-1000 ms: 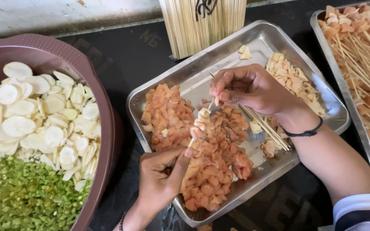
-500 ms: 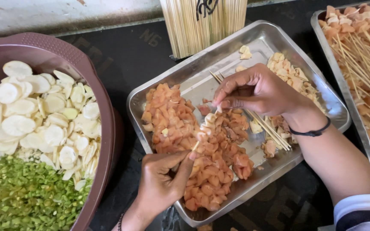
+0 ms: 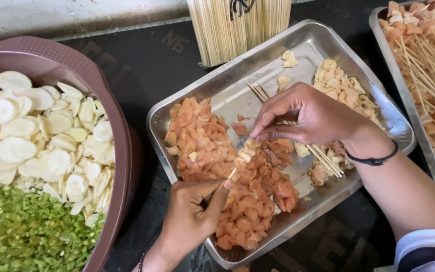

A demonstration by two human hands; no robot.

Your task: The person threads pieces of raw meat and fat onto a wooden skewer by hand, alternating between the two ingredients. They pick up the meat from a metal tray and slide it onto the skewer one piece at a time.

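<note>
Half the skewer (image 3: pixel 242 157), perhaps, under meat (image 3: pixel 250 201)

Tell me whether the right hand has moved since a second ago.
Yes. The right hand has slid down and to the right across the steel tray, away from the skewer bundle behind it, pushing meat along the skewer.

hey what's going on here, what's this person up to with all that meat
A person is threading meat cubes onto a thin wooden skewer over a metal tray. The left hand pinches the skewer's lower end; the right hand presses pale pieces onto it. Finished skewers fill another tray at right.
</note>
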